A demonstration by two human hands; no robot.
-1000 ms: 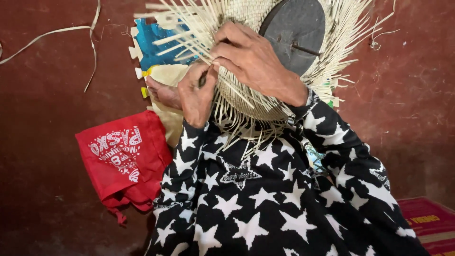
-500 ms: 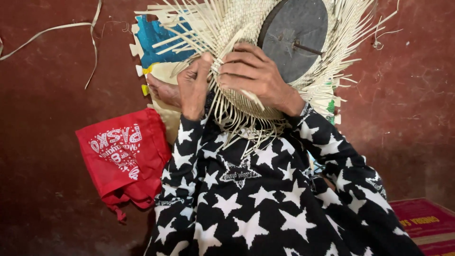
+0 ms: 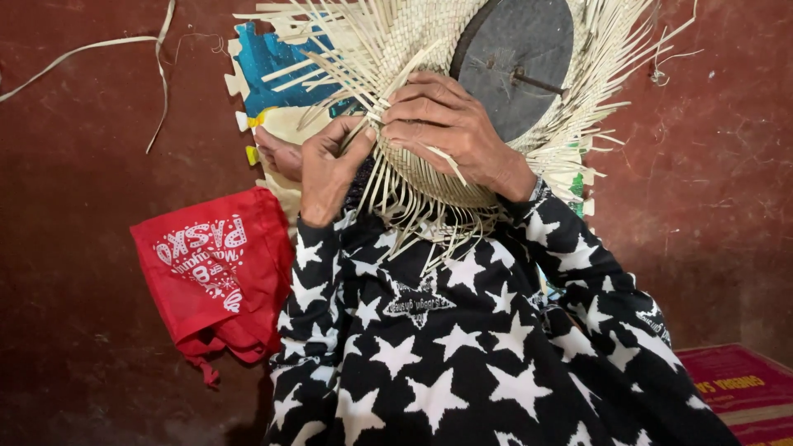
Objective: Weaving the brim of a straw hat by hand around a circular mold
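Over our lap, seen from the head camera, the half-woven hat (image 3: 429,124) sits on its dark round form (image 3: 516,62), loose strips fanning out all round. Our right hand (image 3: 450,128) lies across the woven side, fingers closed on one strip; half a second ago it sat a little lower. Our left hand (image 3: 326,169) has opened from a fist beside the rim and now pinches a strip at the weave's edge. We judge a new strip is being tucked in. Left of us lies a red bag (image 3: 211,272).
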